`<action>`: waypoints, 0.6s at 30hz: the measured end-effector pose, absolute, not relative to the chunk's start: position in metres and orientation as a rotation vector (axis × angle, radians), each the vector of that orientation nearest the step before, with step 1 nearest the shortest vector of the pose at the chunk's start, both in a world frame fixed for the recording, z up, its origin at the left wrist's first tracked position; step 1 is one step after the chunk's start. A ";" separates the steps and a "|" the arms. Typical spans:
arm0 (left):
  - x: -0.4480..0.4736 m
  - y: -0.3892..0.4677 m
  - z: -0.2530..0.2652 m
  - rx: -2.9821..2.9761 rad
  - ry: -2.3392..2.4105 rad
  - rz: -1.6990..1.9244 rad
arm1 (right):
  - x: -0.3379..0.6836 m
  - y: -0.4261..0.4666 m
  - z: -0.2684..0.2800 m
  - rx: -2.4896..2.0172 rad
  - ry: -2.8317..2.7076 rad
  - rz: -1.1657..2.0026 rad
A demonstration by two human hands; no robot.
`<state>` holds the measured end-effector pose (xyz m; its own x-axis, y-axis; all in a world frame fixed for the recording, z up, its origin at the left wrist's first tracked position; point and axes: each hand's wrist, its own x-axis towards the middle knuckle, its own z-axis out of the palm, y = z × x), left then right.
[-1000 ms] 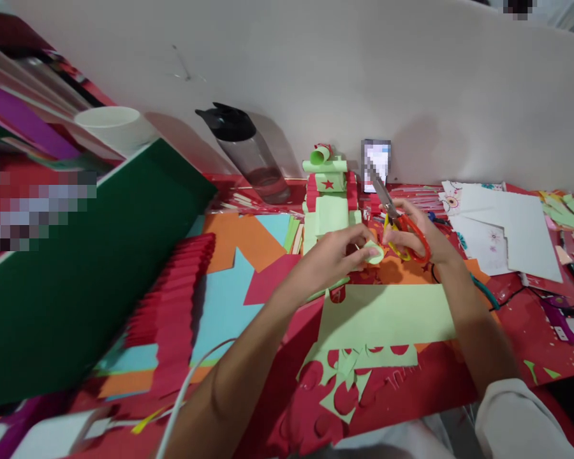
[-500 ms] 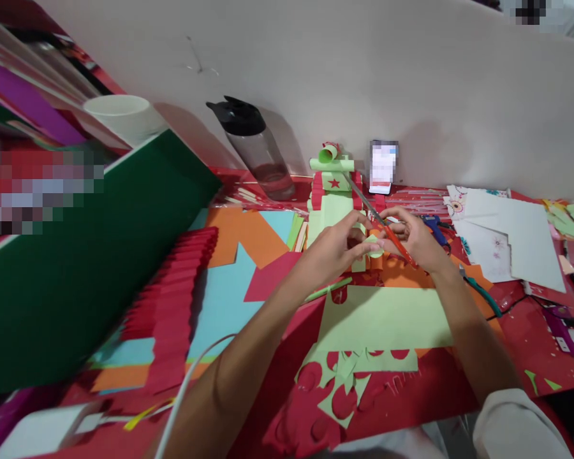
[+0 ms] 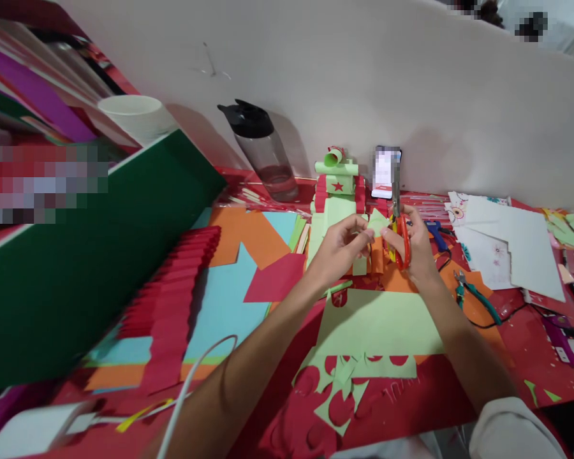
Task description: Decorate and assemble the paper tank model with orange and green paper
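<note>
My left hand (image 3: pixel 340 248) pinches a small light green paper piece (image 3: pixel 378 220) between thumb and fingers. Red-handled scissors (image 3: pixel 404 239) are in my right hand (image 3: pixel 418 248), their blades pointing upward beside the paper. The right thumb appears to touch the paper's edge too. Just behind my hands stands a light green and red paper model (image 3: pixel 340 186) with a red star and rolled paper tubes on top. A large light green sheet (image 3: pixel 377 322) lies in front, below my wrists.
Cut scraps (image 3: pixel 347 389) litter the near edge. A water bottle (image 3: pixel 263 153) and a phone (image 3: pixel 386 169) lean on the wall. Pliers (image 3: pixel 476 296), a blue glue gun (image 3: pixel 437 236) and white board pieces (image 3: pixel 521 236) lie right. Pleated red paper (image 3: pixel 172 306) and a green board (image 3: pixel 100 261) occupy the left.
The scissors have swung from slanting toward the upper left to nearly upright in my right hand. More of the small green paper now shows between my hands.
</note>
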<state>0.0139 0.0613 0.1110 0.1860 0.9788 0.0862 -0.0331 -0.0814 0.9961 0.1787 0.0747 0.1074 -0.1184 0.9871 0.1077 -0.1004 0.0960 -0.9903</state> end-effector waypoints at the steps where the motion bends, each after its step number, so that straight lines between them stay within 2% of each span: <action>1: 0.014 0.061 0.110 1.326 0.999 1.158 | 0.178 0.075 0.107 -0.998 -1.277 1.260; 8: 0.015 0.063 0.106 1.326 0.973 1.258 | 0.180 0.076 0.105 -0.975 -1.327 1.316; 18: -0.002 0.073 0.113 1.192 1.045 1.587 | 0.186 0.067 0.106 -0.880 -1.789 1.484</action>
<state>-0.0021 0.0728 0.1126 -0.1643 0.9554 0.2455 -0.1521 -0.2705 0.9506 0.1859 0.0669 0.1061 -0.5675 0.8212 0.0602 0.0922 0.1361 -0.9864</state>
